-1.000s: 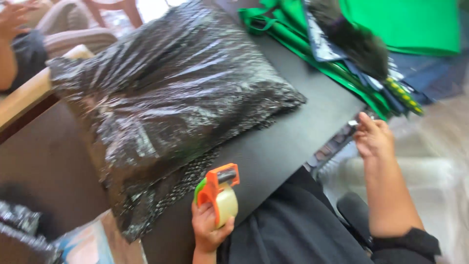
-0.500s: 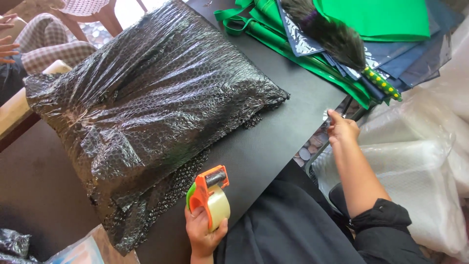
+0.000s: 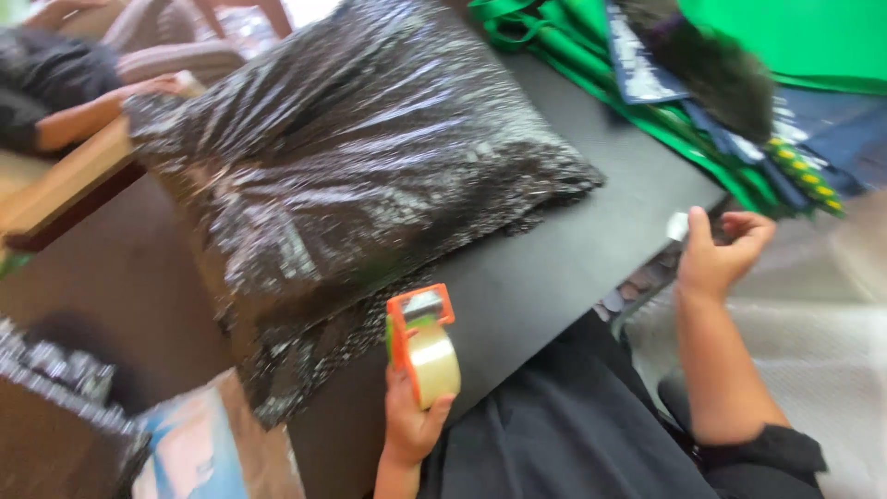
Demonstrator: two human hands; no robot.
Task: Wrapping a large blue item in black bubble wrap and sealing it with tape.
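While the left hand [image 3: 411, 420] wraps its fingers around an orange plastic tape dispenser loaded with a roll of clear, yellowish packing tape [image 3: 422, 344], the right hand [image 3: 719, 254] hovers at the far edge of the black tabletop [image 3: 564, 268], half curled, with thumb up and fingers bent loosely inward. A small pale scrap [image 3: 677, 225] shows just beside that thumb; whether the hand pinches it cannot be told through the blur. The dispenser stands upright at the near edge of the tabletop, close to the person's dark lap [image 3: 573, 434].

Just beyond the dispenser lies a large package wrapped in glossy black bubble film [image 3: 351, 176], covering most of the tabletop, its near corner reaching down beside the left hand. Past the package, at the upper right, bright green fabric [image 3: 554, 42] is piled with dark blue pieces and a dark feathery bundle [image 3: 721, 65] on top. Another person's forearm [image 3: 88, 115] rests on a wooden ledge at the upper left. A light blue package [image 3: 185, 444] sits at the lower left, and clear bubble film [image 3: 832, 370] lies on the floor under the right arm.
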